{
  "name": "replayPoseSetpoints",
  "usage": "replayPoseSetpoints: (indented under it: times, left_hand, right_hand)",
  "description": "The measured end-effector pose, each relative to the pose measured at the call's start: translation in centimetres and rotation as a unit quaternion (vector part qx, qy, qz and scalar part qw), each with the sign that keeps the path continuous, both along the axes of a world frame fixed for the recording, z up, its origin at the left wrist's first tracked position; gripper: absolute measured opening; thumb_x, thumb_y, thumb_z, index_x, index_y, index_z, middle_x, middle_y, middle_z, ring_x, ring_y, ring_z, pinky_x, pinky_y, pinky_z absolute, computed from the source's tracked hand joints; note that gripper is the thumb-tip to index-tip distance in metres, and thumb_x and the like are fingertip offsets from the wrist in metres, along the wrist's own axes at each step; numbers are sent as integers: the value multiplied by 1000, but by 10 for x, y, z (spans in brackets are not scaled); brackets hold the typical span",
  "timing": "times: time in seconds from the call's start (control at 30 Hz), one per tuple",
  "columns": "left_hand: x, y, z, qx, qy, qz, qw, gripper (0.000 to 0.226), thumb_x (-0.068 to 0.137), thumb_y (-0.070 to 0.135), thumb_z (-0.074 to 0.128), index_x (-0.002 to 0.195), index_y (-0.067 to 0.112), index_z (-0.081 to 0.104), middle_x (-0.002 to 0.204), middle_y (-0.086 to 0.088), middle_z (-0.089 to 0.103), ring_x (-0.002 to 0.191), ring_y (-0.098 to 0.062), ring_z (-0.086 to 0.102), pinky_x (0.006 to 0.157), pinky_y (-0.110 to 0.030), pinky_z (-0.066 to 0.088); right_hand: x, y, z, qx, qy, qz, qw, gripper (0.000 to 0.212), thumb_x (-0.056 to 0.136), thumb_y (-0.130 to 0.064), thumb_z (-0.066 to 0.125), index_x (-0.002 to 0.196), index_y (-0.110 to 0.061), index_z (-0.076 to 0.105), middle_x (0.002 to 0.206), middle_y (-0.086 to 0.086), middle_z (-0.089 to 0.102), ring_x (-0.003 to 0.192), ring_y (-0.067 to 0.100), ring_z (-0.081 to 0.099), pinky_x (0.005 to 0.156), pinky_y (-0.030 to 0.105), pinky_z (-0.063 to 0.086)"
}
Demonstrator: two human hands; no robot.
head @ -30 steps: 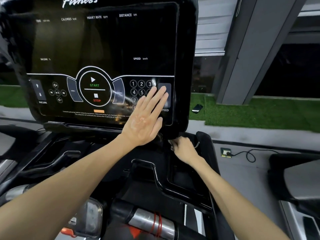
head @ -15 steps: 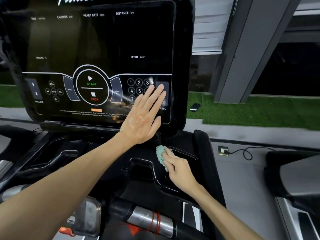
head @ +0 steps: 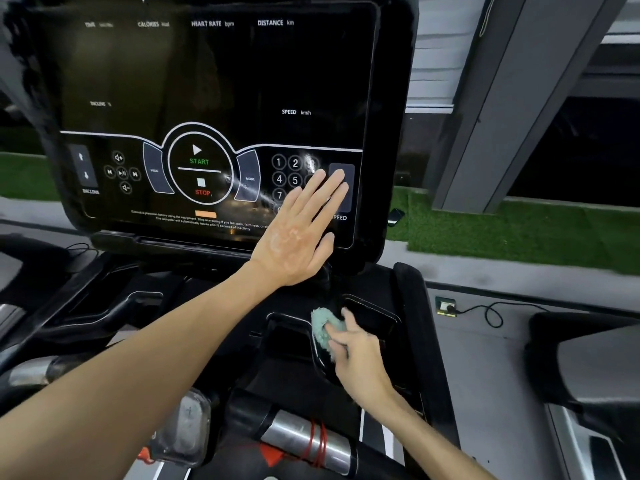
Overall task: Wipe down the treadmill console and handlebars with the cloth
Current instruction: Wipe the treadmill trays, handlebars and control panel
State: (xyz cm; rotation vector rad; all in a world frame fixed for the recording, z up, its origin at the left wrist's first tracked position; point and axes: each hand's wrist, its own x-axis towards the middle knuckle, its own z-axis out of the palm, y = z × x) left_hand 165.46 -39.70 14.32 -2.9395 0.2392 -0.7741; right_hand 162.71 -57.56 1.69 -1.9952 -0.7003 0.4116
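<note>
The console (head: 207, 116) stands upright at the back. The left hand (head: 298, 233) lies flat on its lower right part, over the number keys. Below and in front of it, the right hand (head: 360, 351) presses the cloth (head: 322, 327) on the rim between two tray pockets (head: 374, 317). The socket (head: 445, 305) is on the floor to the right.

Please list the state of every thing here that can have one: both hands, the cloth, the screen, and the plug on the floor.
left hand: open, flat against the console
right hand: fingers pressing the cloth
cloth: bunched, on the rim of the tray
console: dark, only printed labels visible
plug: in the floor socket
</note>
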Motion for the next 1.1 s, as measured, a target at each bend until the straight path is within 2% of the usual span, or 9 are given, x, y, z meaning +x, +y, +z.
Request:
replayPoseSetpoints:
  times: [0.13, 0.3, 0.43, 0.53, 0.63, 0.73, 0.83, 1.0, 1.1]
  left_hand:
    - [0, 0, 1, 0, -3, -5, 1000, 69, 92, 22, 46, 153, 3, 20, 162, -13, 14, 151, -29, 9, 120, -42, 13]
    - [-1, 0, 0, -7, -2, -10, 1000, 69, 92, 22, 46, 153, 3, 20, 162, -13, 15, 151, -29, 9, 120, -41, 12]
    - [0, 0, 0, -5, -4, -9, 1000, 69, 92, 21, 46, 153, 3, 20, 162, -13, 16, 151, -29, 9, 121, -41, 12]
    - [-1, 0, 0, -8, 2, -9, 1000, 69, 92, 22, 45, 153, 3, 20, 162, -13, 15, 151, -30, 9, 120, -42, 13]
    - [-1, 1, 1, -10, -1, -13, 1000, 70, 92, 20, 47, 153, 3, 20, 162, -13, 15, 151, -29, 10, 120, -44, 16]
    - [-1, 2, 0, -11, 1, -14, 1000, 70, 92, 20, 48, 153, 3, 19, 163, -12, 15, 151, -29, 10, 120, -44, 17]
    - [-1, 3, 0, -11, 5, -12, 1000, 70, 92, 20, 47, 154, 4, 19, 163, -12, 13, 151, -29, 9, 120, -44, 17]
    - [-2, 2, 0, -11, 9, -6, 1000, 70, 92, 21, 46, 154, 4, 18, 163, -11, 12, 151, -28, 7, 121, -44, 15]
    - [-2, 1, 0, -13, 8, -8, 1000, 69, 92, 22, 45, 154, 4, 19, 163, -12, 13, 151, -28, 8, 120, -44, 16]
  right_hand:
    - [23, 22, 0, -19, -92, -44, 995, 34, 93, 6, 48, 123, -3, 62, 151, 21, 30, 136, 34, 38, 110, 22, 28]
    - [-14, -4, -5, -27, -178, 52, 982, 37, 84, 8, 56, 115, -10, 67, 140, 9, 48, 117, 29, 59, 100, 36, 45]
    - [-7, -26, -11, -50, -188, 161, 967, 42, 90, 7, 51, 126, -12, 60, 145, -3, 33, 136, 20, 37, 113, 38, 32]
    - [5, -3, -5, -110, -229, 173, 952, 48, 87, 10, 50, 131, -11, 55, 151, 6, 34, 140, 35, 28, 114, 45, 29]
    - [7, 15, -5, -117, -258, 172, 944, 45, 84, 10, 55, 125, -9, 58, 148, 13, 40, 136, 46, 32, 105, 57, 38]
    - [3, -5, -3, -91, -268, 201, 938, 47, 78, 15, 60, 118, -10, 63, 144, 12, 46, 132, 45, 37, 99, 54, 44]
    - [1, -52, -7, -82, -283, 256, 921, 47, 78, 13, 64, 116, -14, 65, 142, 4, 49, 133, 25, 39, 106, 39, 38]
    - [10, -109, -12, -171, -300, 263, 901, 58, 60, 3, 85, 107, -27, 68, 138, -10, 52, 119, 18, 58, 90, 33, 54]
    - [10, -121, -5, -235, -319, 219, 892, 71, 39, 2, 89, 99, -28, 69, 130, -7, 58, 114, 22, 62, 90, 30, 52]
